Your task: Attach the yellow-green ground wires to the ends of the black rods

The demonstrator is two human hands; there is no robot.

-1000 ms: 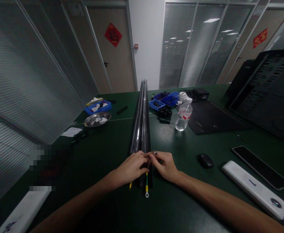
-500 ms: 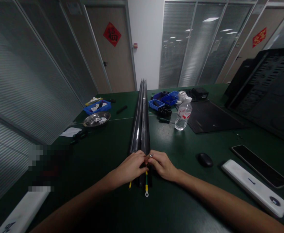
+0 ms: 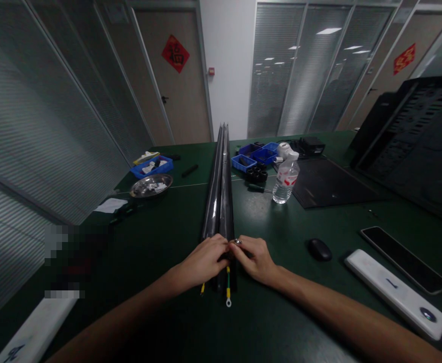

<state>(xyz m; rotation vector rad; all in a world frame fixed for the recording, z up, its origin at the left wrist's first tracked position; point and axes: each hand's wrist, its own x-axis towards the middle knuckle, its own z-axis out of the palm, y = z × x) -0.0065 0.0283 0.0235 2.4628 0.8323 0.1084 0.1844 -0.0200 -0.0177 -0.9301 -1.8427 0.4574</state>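
Two long dark glossy bars [image 3: 221,196] run side by side away from me along the table. At their near end, my left hand [image 3: 207,258] is closed with its fingers over the bar end. My right hand [image 3: 256,259] is closed in a pinch beside it, on a small shiny metal piece [image 3: 238,242]. The two hands' fingertips nearly meet, and what the left fingers grip is hidden. Below them hangs a green-yellow wire [image 3: 228,285] with a ring terminal. A second yellow wire end [image 3: 203,289] shows under my left hand.
A water bottle [image 3: 286,179], blue bins [image 3: 244,163] and a screwdriver [image 3: 256,188] stand or lie right of the bars. Further right are a mouse [image 3: 319,249], a phone [image 3: 404,258] and a white device [image 3: 394,292]. A metal dish [image 3: 151,186] sits at the left.
My right hand has shifted slightly right, and its fingers have turned a little with the small metal piece. My left hand has barely moved.
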